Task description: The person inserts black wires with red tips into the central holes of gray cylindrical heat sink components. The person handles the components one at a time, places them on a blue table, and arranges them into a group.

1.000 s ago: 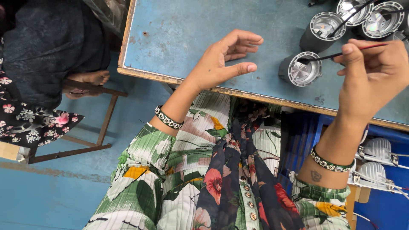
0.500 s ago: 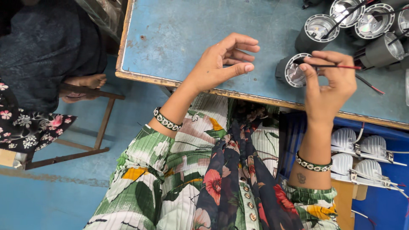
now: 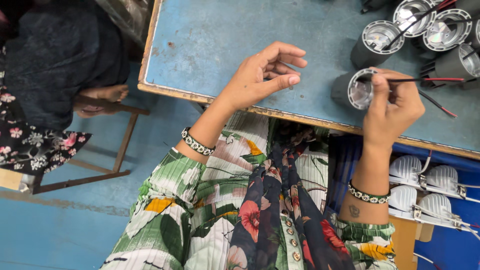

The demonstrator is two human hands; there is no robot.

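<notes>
Right hand (image 3: 395, 102) pinches thin red-and-black wires (image 3: 430, 79) at the dark grey cylindrical lamp housing (image 3: 352, 89).
The housing lies on its side, touching those fingers; left hand (image 3: 262, 75), loosely curled and empty, hovers left of it.

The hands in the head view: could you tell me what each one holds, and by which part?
The right hand pinches thin red and black wires near their end, beside the grey cylindrical lamp housing. The left hand holds nothing visible.

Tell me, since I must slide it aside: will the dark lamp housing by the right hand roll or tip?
The housing lies on its side near the table edge, so its round body may roll. Its ribbed shell looks rigid. The wires pinched by the right hand look floppy and might tug it.
</notes>
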